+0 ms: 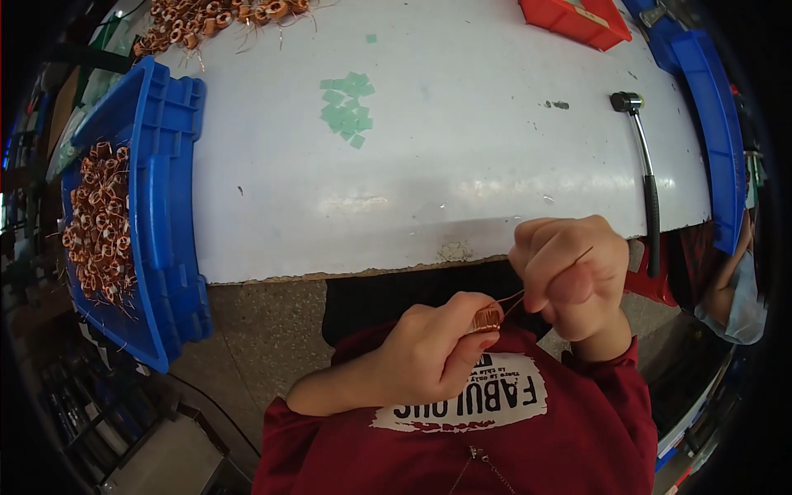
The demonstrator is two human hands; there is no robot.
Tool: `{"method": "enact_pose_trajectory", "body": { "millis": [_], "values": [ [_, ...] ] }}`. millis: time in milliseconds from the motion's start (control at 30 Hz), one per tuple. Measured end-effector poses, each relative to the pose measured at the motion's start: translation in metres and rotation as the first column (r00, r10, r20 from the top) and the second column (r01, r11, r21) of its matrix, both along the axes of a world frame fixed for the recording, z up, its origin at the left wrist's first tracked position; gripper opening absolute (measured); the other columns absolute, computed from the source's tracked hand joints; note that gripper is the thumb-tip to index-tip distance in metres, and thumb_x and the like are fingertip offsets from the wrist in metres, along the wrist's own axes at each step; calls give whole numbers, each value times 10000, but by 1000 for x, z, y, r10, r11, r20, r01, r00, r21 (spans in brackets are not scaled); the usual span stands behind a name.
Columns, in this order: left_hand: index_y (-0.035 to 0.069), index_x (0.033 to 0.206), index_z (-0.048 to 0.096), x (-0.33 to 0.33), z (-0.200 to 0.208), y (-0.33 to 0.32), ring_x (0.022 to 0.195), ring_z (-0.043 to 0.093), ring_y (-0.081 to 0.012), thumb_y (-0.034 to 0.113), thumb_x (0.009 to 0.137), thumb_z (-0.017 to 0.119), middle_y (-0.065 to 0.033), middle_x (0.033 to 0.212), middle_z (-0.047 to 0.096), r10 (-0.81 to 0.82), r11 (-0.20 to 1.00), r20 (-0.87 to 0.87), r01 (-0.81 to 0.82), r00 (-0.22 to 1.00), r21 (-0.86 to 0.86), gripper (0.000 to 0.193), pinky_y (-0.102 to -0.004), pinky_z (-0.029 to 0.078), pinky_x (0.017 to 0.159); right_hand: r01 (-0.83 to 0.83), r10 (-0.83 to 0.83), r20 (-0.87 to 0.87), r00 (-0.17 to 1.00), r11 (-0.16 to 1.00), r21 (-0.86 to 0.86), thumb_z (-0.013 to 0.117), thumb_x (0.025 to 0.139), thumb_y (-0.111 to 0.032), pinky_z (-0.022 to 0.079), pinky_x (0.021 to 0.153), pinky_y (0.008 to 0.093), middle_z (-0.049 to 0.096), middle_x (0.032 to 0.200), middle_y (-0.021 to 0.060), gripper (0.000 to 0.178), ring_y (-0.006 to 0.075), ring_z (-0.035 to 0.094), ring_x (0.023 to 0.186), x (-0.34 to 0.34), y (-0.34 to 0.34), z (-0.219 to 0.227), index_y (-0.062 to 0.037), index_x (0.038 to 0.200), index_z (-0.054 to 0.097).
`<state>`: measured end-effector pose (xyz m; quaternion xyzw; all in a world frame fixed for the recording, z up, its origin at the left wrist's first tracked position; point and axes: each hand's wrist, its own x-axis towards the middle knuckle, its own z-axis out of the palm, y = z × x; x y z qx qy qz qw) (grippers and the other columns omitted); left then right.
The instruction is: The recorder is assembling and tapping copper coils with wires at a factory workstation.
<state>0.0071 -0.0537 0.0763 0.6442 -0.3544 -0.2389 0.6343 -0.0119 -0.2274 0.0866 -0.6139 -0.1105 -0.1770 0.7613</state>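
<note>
Close to my body, just off the table's near edge, my left hand [429,342] pinches a small copper-wound ring coil [488,320] between thumb and fingers. My right hand [571,276] is curled closed, up and to the right of it, gripping the copper wire [516,299] that runs out of the coil. A loose wire end sticks out past the right hand's knuckles. The fingers hide part of the coil.
On the left stands a blue crate [157,206] holding many copper coils [101,223]. More coils [206,21] lie at the far left of the white table [462,132]. Green square pieces [346,107], a mallet [639,148], a red bin [577,25] and a blue bin [714,124] are around. Someone's arm [730,264] shows at right.
</note>
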Motion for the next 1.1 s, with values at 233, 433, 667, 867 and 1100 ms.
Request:
{"method": "enact_pose_trajectory", "body": {
  "millis": [233,433,667,867,1100],
  "values": [
    [-39,990,546,1,-15,43,451,309,-79,74,925,479,13,581,449,-18,999,-514,30,858,16,147,-212,267,436,293,-284,76,956,897,-330,536,872,-67,366,539,175,601,763,33,81,70,452,591,86,-77,24,-42,836,605],
    [-32,1044,513,18,3,51,538,306,-67,184,999,410,13,626,384,-5,969,-757,-184,654,-165,243,-188,250,486,98,-123,61,991,321,-942,637,824,-147,494,725,349,576,895,98,175,271,584,812,160,-19,-32,-77,983,657],
    [-15,1084,518,16,-11,58,533,319,-67,205,995,460,-1,657,430,-64,962,-775,-168,629,-216,245,-180,266,473,-85,-134,-164,977,461,-883,618,840,-137,486,727,339,581,892,102,104,265,578,778,164,-9,-15,-54,903,620],
    [0,1078,524,20,-9,47,520,275,-51,219,1015,409,19,635,369,-68,950,-764,-193,641,-246,255,-181,221,455,-17,-129,-95,987,504,-863,585,876,-152,488,715,347,601,885,117,103,265,588,763,161,-13,-23,-54,906,591],
    [8,1081,524,27,-15,42,501,271,-42,205,1015,409,26,631,367,-200,927,-763,-133,615,-350,237,-178,214,438,0,-138,-59,989,392,-920,563,894,-153,496,705,356,606,900,125,99,267,596,784,153,-24,-23,-63,935,570]
  ]
}}
